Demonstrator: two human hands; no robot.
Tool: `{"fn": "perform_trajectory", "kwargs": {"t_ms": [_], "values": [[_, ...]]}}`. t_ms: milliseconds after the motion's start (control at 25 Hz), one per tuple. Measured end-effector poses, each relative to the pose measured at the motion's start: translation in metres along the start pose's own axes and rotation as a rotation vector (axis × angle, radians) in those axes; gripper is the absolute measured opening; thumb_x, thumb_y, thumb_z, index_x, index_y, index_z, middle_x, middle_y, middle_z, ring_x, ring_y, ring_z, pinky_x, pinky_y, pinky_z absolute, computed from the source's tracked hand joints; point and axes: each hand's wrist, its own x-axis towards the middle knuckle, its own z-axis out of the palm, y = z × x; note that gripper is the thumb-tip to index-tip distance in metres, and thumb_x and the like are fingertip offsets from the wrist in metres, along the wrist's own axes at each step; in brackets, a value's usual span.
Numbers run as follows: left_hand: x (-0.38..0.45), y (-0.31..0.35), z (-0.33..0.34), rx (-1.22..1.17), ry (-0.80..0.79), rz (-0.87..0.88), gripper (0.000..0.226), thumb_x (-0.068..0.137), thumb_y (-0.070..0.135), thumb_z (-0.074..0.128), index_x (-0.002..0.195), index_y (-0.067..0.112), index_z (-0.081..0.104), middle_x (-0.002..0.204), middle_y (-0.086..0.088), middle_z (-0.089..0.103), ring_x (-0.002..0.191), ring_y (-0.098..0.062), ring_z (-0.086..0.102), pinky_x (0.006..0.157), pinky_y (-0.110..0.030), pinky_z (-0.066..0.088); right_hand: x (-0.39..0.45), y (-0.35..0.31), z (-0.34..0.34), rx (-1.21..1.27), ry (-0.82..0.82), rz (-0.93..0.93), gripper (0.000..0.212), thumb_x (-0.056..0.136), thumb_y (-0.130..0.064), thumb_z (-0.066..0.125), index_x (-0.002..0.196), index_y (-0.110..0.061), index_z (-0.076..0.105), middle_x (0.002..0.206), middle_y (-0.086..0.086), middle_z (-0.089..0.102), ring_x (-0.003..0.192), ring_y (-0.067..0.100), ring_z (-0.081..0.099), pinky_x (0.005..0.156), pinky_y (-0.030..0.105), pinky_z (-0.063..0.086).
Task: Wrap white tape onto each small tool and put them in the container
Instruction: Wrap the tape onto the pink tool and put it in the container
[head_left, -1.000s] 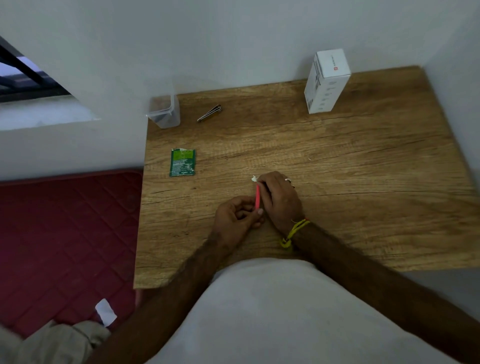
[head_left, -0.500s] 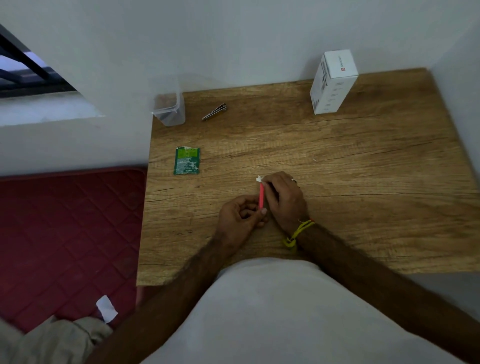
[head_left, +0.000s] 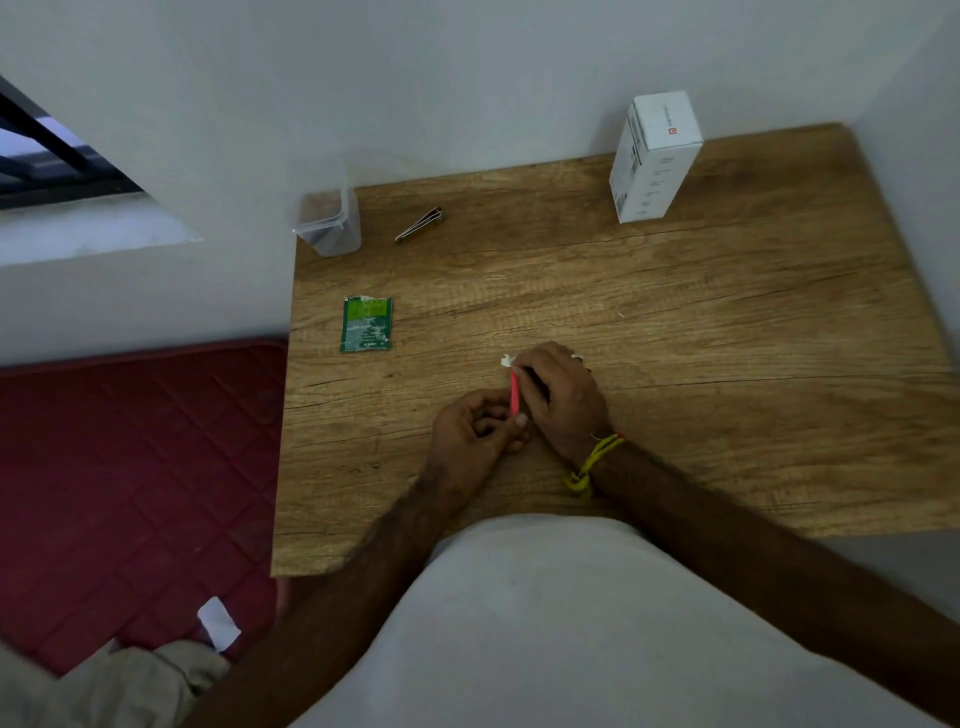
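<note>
My left hand (head_left: 475, 428) pinches the red tool (head_left: 515, 392) low; right hand (head_left: 558, 392) grips its top, where I should keep the white tape (head_left: 506, 360) tight.

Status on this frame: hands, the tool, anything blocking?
Left hand pinches red tool at its near end. Right hand grips its far end, white tape at the tip. Container at far left corner, path unobstructed.

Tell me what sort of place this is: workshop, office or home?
Most likely a room in a home: a small wooden table pushed into a corner of plain white walls, a red quilted mattress on the floor beside it, and a barred window at left.
</note>
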Motion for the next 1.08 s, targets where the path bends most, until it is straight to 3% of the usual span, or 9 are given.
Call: {"fn": "perform_trajectory", "kwargs": {"t_ms": [360, 480, 1080], "values": [[-0.002, 0.000, 0.003, -0.003, 0.024, 0.013, 0.029, 0.088, -0.003, 0.068, 0.117, -0.001, 0.064, 0.097, -0.024, 0.071, 0.079, -0.020, 0.074, 0.070, -0.024, 0.060, 0.000, 0.005, -0.002, 0.062, -0.001, 0.011, 0.014, 0.092, -0.003, 0.062, 0.104, -0.004, 0.070, 0.097, 0.007, 0.065, 0.092, 0.021, 0.062, 0.081, 0.039, 0.052], [-0.001, -0.001, 0.002, 0.002, 0.020, 0.009, 0.028, 0.088, -0.003, 0.068, 0.116, -0.001, 0.064, 0.095, -0.020, 0.072, 0.079, -0.019, 0.074, 0.070, -0.023, 0.060, 0.000, 0.005, -0.001, 0.062, -0.059, -0.024, 0.012, 0.093, -0.004, 0.062, 0.102, -0.005, 0.070, 0.097, 0.007, 0.065, 0.092, 0.019, 0.061, 0.082, 0.037, 0.051], [0.000, -0.001, 0.004, 0.004, 0.031, 0.017, 0.029, 0.089, -0.005, 0.067, 0.117, -0.004, 0.064, 0.094, -0.020, 0.072, 0.078, -0.018, 0.073, 0.071, -0.024, 0.060, 0.000, 0.011, -0.002, 0.071, -0.024, -0.044, 0.007, 0.090, -0.006, 0.065, 0.096, -0.008, 0.069, 0.092, 0.004, 0.061, 0.087, 0.016, 0.057, 0.080, 0.030, 0.046]]}}
